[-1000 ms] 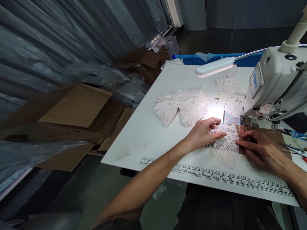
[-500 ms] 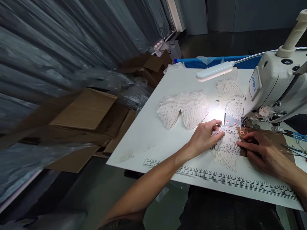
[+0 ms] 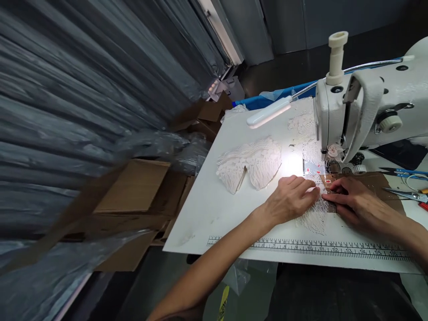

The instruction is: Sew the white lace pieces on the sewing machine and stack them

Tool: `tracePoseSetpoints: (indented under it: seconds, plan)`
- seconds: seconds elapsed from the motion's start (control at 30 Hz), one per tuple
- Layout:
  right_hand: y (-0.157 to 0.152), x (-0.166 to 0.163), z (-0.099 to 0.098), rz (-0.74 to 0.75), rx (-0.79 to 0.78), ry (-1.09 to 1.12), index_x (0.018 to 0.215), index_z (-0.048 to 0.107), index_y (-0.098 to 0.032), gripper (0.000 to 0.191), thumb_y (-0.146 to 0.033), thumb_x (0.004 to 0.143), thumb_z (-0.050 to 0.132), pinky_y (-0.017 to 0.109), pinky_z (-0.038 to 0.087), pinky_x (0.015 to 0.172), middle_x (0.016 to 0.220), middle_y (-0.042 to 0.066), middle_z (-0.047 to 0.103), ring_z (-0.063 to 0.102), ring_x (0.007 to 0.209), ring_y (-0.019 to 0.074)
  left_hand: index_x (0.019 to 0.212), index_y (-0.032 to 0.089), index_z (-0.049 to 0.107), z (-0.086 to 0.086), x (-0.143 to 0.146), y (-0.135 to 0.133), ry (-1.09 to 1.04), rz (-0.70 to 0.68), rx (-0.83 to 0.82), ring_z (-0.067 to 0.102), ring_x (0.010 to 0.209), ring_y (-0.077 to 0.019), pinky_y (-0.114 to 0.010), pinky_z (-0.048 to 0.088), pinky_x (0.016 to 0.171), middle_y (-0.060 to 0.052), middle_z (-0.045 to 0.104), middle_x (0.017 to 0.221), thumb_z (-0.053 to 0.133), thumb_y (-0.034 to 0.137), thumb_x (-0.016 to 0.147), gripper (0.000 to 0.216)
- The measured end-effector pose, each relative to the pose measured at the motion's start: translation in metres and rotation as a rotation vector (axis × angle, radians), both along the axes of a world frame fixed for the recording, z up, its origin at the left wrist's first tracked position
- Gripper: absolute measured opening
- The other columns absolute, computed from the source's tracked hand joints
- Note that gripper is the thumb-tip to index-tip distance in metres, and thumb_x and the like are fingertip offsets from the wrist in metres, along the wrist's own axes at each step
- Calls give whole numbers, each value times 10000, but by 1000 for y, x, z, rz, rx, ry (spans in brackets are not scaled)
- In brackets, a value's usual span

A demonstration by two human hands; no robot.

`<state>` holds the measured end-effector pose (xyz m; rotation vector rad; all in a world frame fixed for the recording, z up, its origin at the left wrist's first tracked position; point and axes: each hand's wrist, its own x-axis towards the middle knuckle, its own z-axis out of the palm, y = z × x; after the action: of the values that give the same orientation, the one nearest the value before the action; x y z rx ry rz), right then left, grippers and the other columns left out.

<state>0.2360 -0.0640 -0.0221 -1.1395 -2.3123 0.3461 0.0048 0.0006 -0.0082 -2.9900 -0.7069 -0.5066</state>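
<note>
A piece of white fringed lace lies on the table in front of the sewing machine. Its upper part runs toward the needle area. Bent over the left side of this lace, my left hand is closed on it, its fingertips partly hidden. My right hand rests at the lace's right edge, one finger stretched out to touch it and the other fingers apart. Beneath that hand is a brown plate. A clear guide with red marks sits beside the presser foot.
Another lace piece with two fringed lobes lies to the left. More lace lies behind the needle area. A lamp hangs over the table. Scissors lie at right. A printed ruler runs along the front edge. Cardboard boxes stand left.
The view has turned right, showing more of the machine. My left hand has moved further over the lace and closer to my right hand. The lace sits slightly nearer the needle.
</note>
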Motion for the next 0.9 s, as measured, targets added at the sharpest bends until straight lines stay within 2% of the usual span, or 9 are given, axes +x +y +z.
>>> tracePoseSetpoints:
  seconds: [0.07, 0.13, 0.33, 0.53, 0.67, 0.9]
  plan:
    - [-1, 0, 0, 7, 12, 1, 1130, 699, -238, 313, -166, 935, 466, 464, 554, 935, 1119, 110, 596, 581, 1102, 253, 1017, 179, 628, -2, 6, 4, 45, -128, 16, 596, 796, -154, -318, 466, 684, -84, 691, 1045, 447, 210, 1020, 184]
    - [-1, 0, 0, 3, 18, -13, 1118, 698, -238, 296, -174, 939, 472, 473, 550, 942, 1131, 111, 597, 576, 1111, 258, 1072, 141, 613, -4, 10, 8, 82, -160, 18, 605, 813, -171, -338, 480, 688, -130, 673, 1111, 429, 214, 1026, 204]
    - [-1, -2, -2, -12, 46, -35, 1088, 702, -221, 281, -195, 947, 460, 487, 551, 915, 1119, 118, 605, 572, 1094, 277, 1186, 122, 593, -12, 11, 8, 162, -135, -58, 606, 1068, -256, -398, 520, 766, -176, 645, 1205, 343, 185, 1046, 293]
    - [-2, -3, -2, -24, 78, -112, 1114, 681, -211, 317, -146, 920, 439, 478, 548, 900, 1114, 123, 594, 555, 1049, 270, 1185, 135, 611, -10, 13, 2, 171, -12, -13, 602, 916, -226, -389, 465, 764, -170, 621, 1296, 371, 233, 1040, 297]
    - [4, 1, -4, -64, 105, -202, 1169, 664, -216, 330, -154, 915, 462, 506, 546, 879, 1150, 139, 571, 520, 1034, 293, 1168, 130, 622, -2, 20, 16, 250, -18, 27, 580, 934, -231, -380, 414, 787, -146, 625, 1303, 339, 255, 1045, 333]
    - [11, 6, -9, -107, 116, -168, 1170, 648, -247, 321, -160, 911, 480, 469, 542, 878, 1127, 123, 578, 528, 1034, 281, 1198, 154, 614, 2, 24, 30, 218, -8, -64, 563, 983, -239, -379, 381, 803, -125, 587, 1376, 326, 284, 1050, 349]
